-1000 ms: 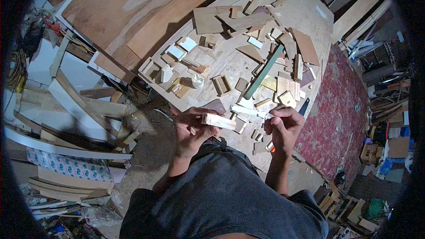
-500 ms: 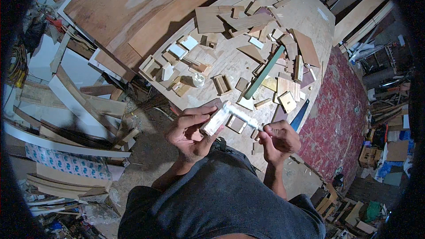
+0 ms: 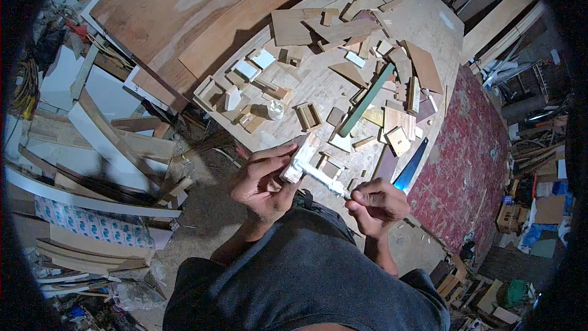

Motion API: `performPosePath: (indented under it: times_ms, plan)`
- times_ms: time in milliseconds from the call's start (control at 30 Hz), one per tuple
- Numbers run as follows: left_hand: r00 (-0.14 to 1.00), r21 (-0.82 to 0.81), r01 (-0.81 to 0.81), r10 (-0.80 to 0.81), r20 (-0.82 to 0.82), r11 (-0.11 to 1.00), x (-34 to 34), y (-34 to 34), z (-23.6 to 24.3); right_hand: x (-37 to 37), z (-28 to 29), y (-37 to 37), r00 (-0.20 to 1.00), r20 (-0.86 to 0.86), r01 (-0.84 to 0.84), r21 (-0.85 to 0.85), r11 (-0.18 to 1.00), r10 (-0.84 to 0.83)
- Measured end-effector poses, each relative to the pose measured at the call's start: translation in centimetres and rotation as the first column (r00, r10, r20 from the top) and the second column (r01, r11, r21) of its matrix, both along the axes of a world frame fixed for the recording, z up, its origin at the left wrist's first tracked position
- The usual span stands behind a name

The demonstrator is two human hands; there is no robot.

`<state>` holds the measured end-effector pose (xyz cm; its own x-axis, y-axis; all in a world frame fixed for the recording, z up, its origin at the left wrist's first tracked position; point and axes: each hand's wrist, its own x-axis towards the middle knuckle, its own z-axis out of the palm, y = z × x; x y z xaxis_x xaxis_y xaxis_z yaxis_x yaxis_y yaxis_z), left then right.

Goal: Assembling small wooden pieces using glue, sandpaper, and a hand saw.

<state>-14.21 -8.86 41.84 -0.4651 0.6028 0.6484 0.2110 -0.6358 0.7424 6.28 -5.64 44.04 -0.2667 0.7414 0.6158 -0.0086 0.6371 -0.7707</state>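
Note:
My left hand [image 3: 264, 175] grips a small pale wooden block [image 3: 307, 150] above the near edge of the workbench [image 3: 257, 141]. In my right hand [image 3: 381, 204] a thin stick coated in white [image 3: 327, 182] is pinched between thumb and fingers. The stick's far end touches the block near its lower part; whether it is a brush or a plain stick I cannot make out. Beyond my left hand stands a small white tub [image 3: 275, 109]. A small open wooden box [image 3: 308, 116] lies just past the block.
Wood offcuts and small box parts are strewn over the bench. A long green strip [image 3: 367, 101] lies among them, and a blue saw blade [image 3: 411, 165] rests by the right edge. Large plywood sheets [image 3: 202, 12] lean at the back left; a red surface [image 3: 468, 153] lies to the right.
My right hand has moved left and slightly down. The coated stick's tip has slid from the block's upper end toward its lower end. My left hand has stayed nearly in place.

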Motion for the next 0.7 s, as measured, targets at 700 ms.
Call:
performPosePath:
  times_ms: [700]
  plan:
    - [0.992, -0.049, 0.004, -0.011, -0.127, 0.999, -0.6, -0.4, -0.5, 0.4, -1.6, -0.7, 0.984, -0.175, -0.094, -0.381, 0.92, 0.028]
